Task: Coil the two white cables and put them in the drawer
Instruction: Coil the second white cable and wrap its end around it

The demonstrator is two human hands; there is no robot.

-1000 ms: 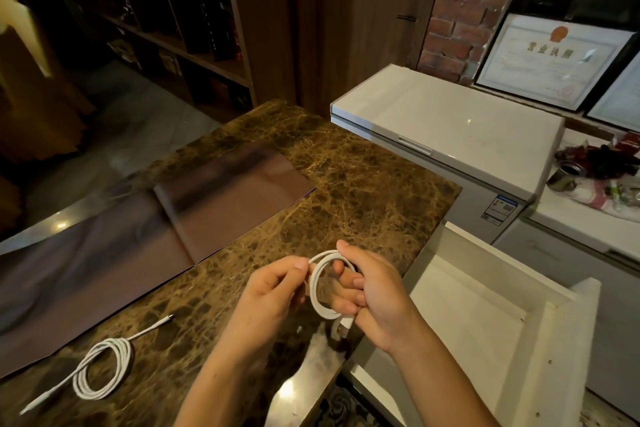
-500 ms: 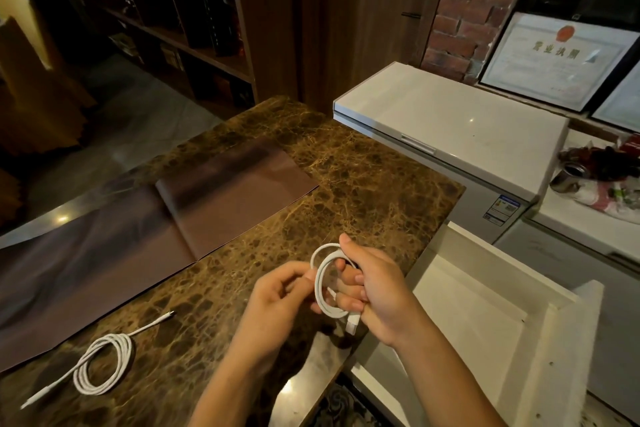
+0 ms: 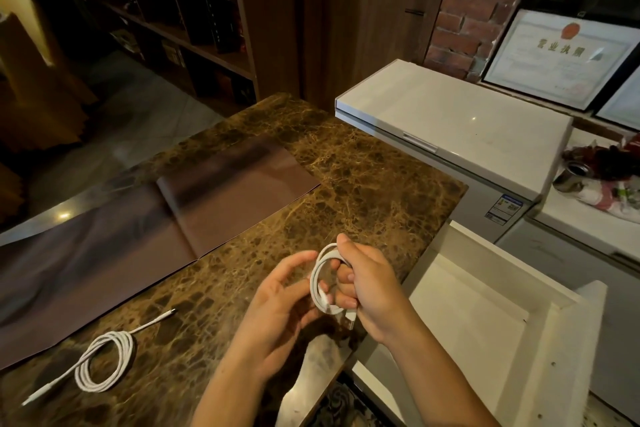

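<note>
The right hand [image 3: 370, 291] covers the far side of the coiled white cable [image 3: 320, 282], so how many turns it grips cannot be counted. Below that hand, the cable's plug [image 3: 350, 319] is too small to tell its type. Both forearms run off the bottom edge. Left of the left hand [image 3: 277, 308], the second white cable [image 3: 104, 362] has end connectors too small to make out. Right of the right hand, the drawer [image 3: 485, 319] is cut by the bottom edge, and its inner corner lies in shadow.
</note>
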